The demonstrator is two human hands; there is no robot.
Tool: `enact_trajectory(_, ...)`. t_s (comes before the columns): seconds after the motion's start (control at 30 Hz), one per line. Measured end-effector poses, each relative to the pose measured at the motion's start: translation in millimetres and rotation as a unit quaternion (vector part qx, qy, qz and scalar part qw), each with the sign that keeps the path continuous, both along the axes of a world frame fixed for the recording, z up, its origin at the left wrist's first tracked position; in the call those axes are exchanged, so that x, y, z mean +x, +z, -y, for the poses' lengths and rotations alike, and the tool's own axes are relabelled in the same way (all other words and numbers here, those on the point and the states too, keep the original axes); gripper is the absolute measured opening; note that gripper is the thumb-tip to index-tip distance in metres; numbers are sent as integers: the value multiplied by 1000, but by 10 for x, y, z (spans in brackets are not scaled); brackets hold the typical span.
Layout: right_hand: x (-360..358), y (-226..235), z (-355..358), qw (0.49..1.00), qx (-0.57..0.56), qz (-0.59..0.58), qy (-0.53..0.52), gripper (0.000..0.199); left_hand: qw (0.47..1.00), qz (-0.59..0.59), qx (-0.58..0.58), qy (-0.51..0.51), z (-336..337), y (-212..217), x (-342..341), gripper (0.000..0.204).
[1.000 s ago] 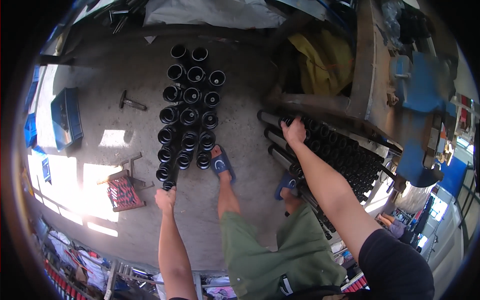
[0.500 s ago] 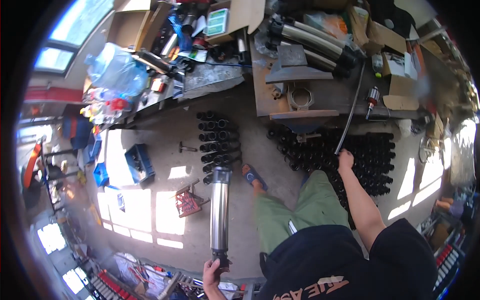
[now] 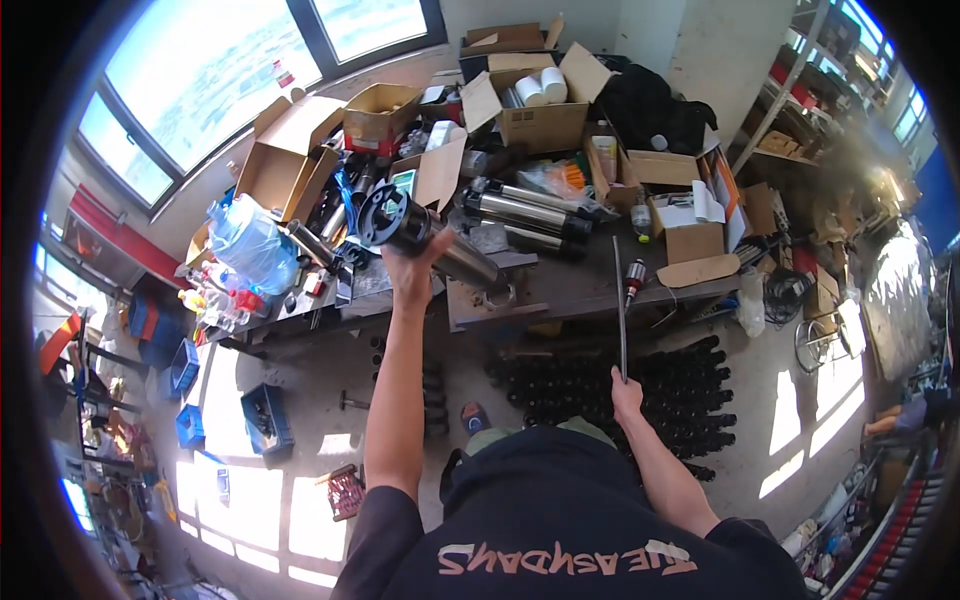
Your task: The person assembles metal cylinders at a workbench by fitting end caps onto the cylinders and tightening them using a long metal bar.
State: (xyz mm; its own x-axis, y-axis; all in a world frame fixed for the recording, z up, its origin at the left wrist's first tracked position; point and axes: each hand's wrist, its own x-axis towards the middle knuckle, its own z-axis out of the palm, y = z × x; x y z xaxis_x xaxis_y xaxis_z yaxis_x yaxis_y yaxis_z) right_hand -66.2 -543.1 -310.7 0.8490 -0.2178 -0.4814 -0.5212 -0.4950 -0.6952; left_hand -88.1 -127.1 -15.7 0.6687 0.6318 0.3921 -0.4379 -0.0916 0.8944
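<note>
My left hand (image 3: 412, 265) is closed around the black-capped end of a shiny metal cylinder (image 3: 468, 265), raised at the bench's front edge. The cylinder tilts, its black flanged end toward the upper left and its bare end beside a metal fixture (image 3: 528, 262) on the bench. Part of the fixture is hidden behind the cylinder. On the right, my right hand (image 3: 627, 395) grips the lower end of a long, thin metal rod (image 3: 620, 310), which points up and away over the bench edge.
More metal cylinders (image 3: 525, 212) lie on the bench (image 3: 590, 290), near cardboard boxes (image 3: 545, 125) and a red-and-silver tool (image 3: 634, 278). A large clear plastic bottle (image 3: 250, 240) stands at left. Rows of black ring-shaped parts (image 3: 640, 390), a blue crate (image 3: 266, 420) and a small stool (image 3: 345, 492) are on the floor.
My left hand has lifted the cylinder from low on the left up to the bench. The view has tilted up. My right hand still holds the rod, now more upright.
</note>
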Motion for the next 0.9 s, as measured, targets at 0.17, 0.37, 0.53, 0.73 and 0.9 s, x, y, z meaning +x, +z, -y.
enact_trajectory(0.17, -943, 219, 869, 993, -78, 82, 36, 56, 996, -36, -79, -33, -187, -224, 876, 39)
enact_trajectory(0.37, -1489, 678, 868, 984, -52, 154, 72, 47, 984, -160, -21, 75, -141, -168, 1198, 39)
enact_trajectory(0.53, -1463, 1062, 643, 980, -14, 177, 89, 39, 933, 17, 112, 343, 581, -242, 917, 62)
enact_trajectory(0.73, -1122, 1597, 640, 968, -3, 202, 151, 30, 972, 3, 80, 220, 824, -349, 689, 50)
enact_trajectory(0.9, -577, 1997, 649, 939, -25, 251, 234, 28, 987, -67, 102, -103, 196, -179, 500, 36)
